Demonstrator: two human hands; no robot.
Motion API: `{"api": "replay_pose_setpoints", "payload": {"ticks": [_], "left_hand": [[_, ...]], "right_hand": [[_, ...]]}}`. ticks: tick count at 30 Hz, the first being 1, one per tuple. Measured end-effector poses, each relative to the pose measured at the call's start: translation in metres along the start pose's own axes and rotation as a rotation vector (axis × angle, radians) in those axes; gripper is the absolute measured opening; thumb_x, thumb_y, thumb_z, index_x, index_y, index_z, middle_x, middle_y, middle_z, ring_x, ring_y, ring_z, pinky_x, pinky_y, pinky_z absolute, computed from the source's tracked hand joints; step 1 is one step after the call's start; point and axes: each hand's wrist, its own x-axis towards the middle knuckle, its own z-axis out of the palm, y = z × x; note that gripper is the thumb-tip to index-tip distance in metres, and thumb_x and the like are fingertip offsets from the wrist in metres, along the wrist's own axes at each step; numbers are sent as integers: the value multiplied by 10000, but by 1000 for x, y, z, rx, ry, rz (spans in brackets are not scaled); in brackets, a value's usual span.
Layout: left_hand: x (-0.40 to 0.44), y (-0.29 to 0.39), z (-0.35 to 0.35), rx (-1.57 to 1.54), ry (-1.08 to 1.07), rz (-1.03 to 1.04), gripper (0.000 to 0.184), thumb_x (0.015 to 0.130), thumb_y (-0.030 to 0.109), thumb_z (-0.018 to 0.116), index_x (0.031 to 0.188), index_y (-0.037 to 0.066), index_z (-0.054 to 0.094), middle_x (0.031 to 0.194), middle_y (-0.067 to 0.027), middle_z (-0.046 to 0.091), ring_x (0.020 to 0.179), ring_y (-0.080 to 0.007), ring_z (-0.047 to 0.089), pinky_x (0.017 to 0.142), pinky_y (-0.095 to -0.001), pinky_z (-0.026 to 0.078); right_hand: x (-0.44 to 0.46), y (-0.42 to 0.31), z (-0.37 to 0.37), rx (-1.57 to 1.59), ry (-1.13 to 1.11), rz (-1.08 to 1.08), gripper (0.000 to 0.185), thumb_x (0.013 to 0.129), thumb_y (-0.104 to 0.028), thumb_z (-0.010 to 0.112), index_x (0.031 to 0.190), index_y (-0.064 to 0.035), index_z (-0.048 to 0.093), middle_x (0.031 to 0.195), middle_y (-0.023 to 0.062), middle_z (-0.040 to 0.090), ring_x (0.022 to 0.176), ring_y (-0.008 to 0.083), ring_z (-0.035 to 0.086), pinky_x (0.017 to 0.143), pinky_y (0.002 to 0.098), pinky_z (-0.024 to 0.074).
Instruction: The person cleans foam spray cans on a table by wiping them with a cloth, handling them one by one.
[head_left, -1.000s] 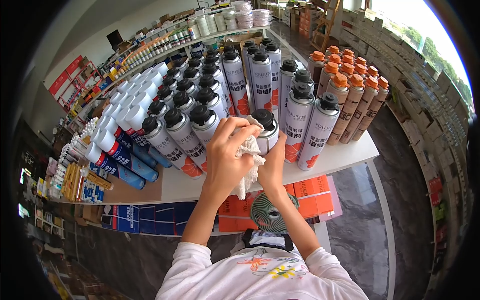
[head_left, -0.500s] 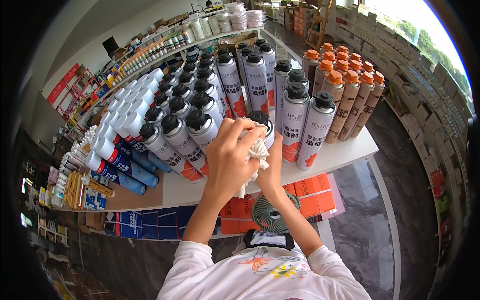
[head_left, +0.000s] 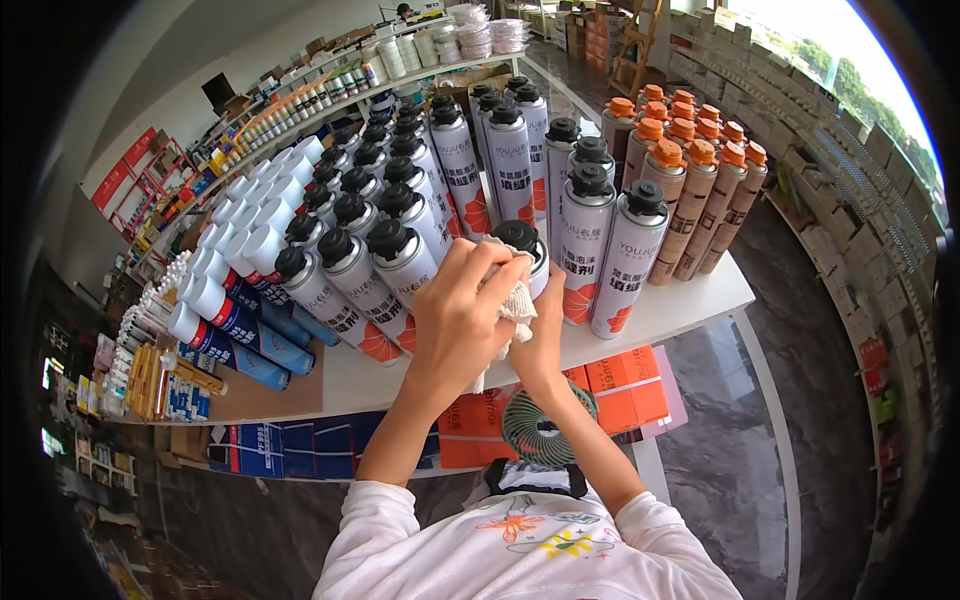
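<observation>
My left hand (head_left: 462, 312) is closed around a crumpled off-white cloth (head_left: 516, 306), which presses against the near left side of a spray foam can just below its top. That can has a black cap (head_left: 517, 236) and a silvery shoulder; the hands and cloth hide most of its body. On the can's right side, my right hand (head_left: 544, 338) wraps round it, its fingers mostly hidden behind. Close by on the right stand matching white cans (head_left: 583, 245) with black caps and orange print. More of these cans (head_left: 350, 275) stand in rows to the left.
The cans stand on a white table (head_left: 700, 300). Brown cans with orange caps (head_left: 690, 190) fill its right end, and blue cans with white caps (head_left: 235, 325) its left. Below are orange boxes (head_left: 625, 385) and blue boxes (head_left: 310, 447). A green fan (head_left: 540, 425) sits at my chest.
Folds of the cloth have shifted slightly in my left hand against the can. Both hands stay at the same can, and the view has moved a little.
</observation>
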Motion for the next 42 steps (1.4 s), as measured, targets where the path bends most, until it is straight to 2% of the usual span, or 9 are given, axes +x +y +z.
{"api": "replay_pose_setpoints", "payload": {"ticks": [2, 3, 7, 16, 23, 28, 31, 39, 42], "left_hand": [[2, 2, 1, -71, 37, -74, 438, 562, -87, 716, 982, 36, 731, 925, -49, 647, 844, -242, 624, 695, -367, 523], [0, 0, 0, -66, 37, -102, 392, 586, -91, 730, 960, 26, 730, 918, -62, 643, 837, -243, 635, 700, -357, 523], [-2, -11, -3, -144, 46, -158, 278, 659, -85, 761, 915, 12, 716, 896, -83, 639, 801, -257, 661, 708, -340, 524], [1, 5, -2, -4, -7, -36, 426, 573, -85, 732, 985, 25, 735, 940, -55, 655, 860, -238, 621, 687, -357, 517], [-3, -12, -6, -272, 113, -322, 120, 778, -20, 756, 895, -13, 733, 865, -79, 681, 770, -212, 683, 742, -308, 520], [-6, -19, -4, -310, 132, -380, 101, 819, 30, 745, 887, -43, 728, 866, -80, 715, 791, -181, 681, 743, -290, 515], [-7, -27, -2, -546, 102, -559, 101, 839, 25, 702, 898, -54, 725, 889, -94, 732, 811, -171, 684, 764, -293, 515], [-22, -29, 2, -300, 266, -418, 137, 762, -28, 746, 897, -34, 722, 882, -101, 721, 788, -214, 701, 728, -302, 529], [-30, -30, -11, -320, 283, -409, 129, 776, -23, 748, 902, -26, 722, 898, -98, 718, 784, -218, 698, 725, -296, 530]], "right_hand": [[1, -3, -1, 111, -26, 98, 581, 977, -279, 663, 1371, 36, 374, 1252, 256, 502, 1180, 419, 508, 1003, 484, 414], [1, -4, -2, 259, -42, 129, 637, 926, -250, 722, 1376, 31, 369, 1255, 253, 503, 1189, 425, 502, 1005, 497, 410], [0, 4, -1, 11, -46, 42, 777, 788, -149, 822, 1384, 19, 353, 1264, 246, 492, 1219, 426, 479, 1012, 502, 407], [-1, 8, 1, 105, -13, 84, 716, 851, -163, 768, 1399, 20, 346, 1283, 256, 485, 1200, 429, 494, 1016, 489, 410], [-1, 6, 5, 21, -40, 68, 754, 754, 6, 780, 1386, 9, 368, 1261, 255, 506, 1195, 450, 492, 1003, 495, 415], [1, 4, 4, -14, -14, 69, 755, 753, -17, 796, 1376, 3, 370, 1239, 247, 517, 1189, 452, 497, 997, 504, 413], [2, 0, 4, 14, 7, 108, 717, 751, -8, 797, 1339, 16, 387, 1238, 246, 508, 1185, 440, 508, 991, 484, 424], [7, -3, -6, -51, -28, 106, 728, 760, -88, 808, 1344, 26, 389, 1252, 229, 524, 1227, 406, 507, 1027, 469, 415], [13, -6, -28, 53, -242, 92, 788, 777, -162, 820, 1395, 11, 364, 1330, 235, 516, 1311, 380, 479, 1084, 466, 380]]}}
